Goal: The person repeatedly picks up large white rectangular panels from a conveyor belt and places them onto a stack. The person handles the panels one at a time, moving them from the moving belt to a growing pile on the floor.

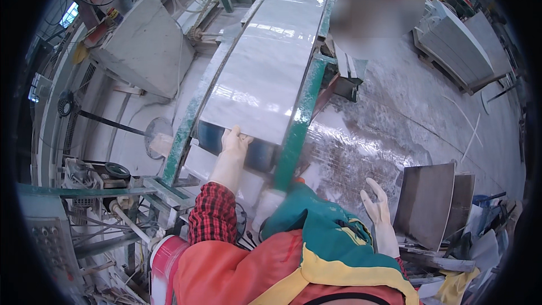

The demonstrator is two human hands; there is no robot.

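A long, glossy pale stone slab lies on a green-framed conveyor and stretches away from me. My left hand, in a cream glove, is at the slab's near end, its fingers bent at the edge and closed on it; the thumb side is partly hidden. Beneath that end shows a dark blue roller or belt. My right hand, gloved alike, hangs out to the right of my body with fingers apart, holding nothing. Its closest neighbour is a brown-grey panel standing on edge.
The conveyor's green rail runs close along the right side. A large stone block stands at the far left, near a black handwheel. Pale slabs lean on a pallet at the far right. Someone blurred is beyond the conveyor.
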